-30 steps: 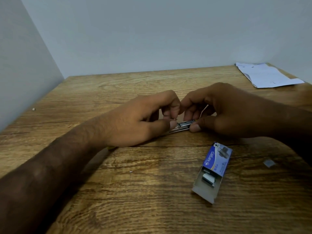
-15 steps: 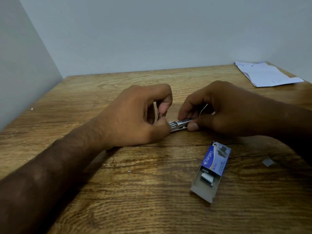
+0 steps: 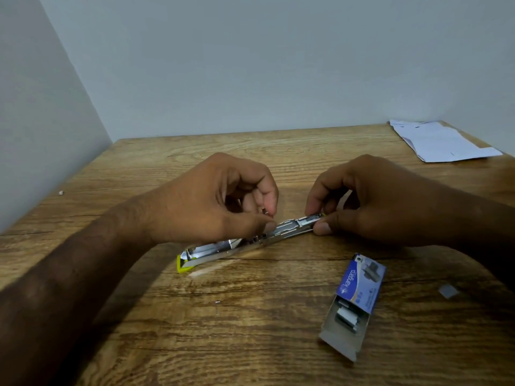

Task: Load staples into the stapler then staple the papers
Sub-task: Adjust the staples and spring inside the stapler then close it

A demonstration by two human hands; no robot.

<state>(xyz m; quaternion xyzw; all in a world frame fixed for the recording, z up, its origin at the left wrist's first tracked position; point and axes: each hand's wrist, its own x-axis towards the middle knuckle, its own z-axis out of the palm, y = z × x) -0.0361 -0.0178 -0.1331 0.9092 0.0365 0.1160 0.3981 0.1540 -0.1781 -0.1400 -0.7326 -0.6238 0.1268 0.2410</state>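
A metal stapler [image 3: 245, 240] with yellow-green trim lies opened flat on the wooden table [image 3: 250, 330], stretched from lower left to upper right. My right hand [image 3: 370, 199] pinches its right end between thumb and fingers. My left hand [image 3: 223, 201] hovers over the middle of the staple channel, thumb and forefinger pinched on what looks like a small strip of staples [image 3: 266, 213]. A blue staple box [image 3: 354, 299] lies slid open to the lower right, with staple strips showing in its tray. White papers [image 3: 440, 140] lie at the table's far right corner.
Grey walls close the table's left and back sides. A small grey scrap [image 3: 448, 291] lies right of the staple box. A tiny pale speck [image 3: 60, 192] sits near the left wall, and a loose staple [image 3: 217, 302] lies in front of the stapler.
My left hand has lifted and drawn back to the left, so the stapler's left half with the yellow-green tip now shows. The right hand keeps its hold.
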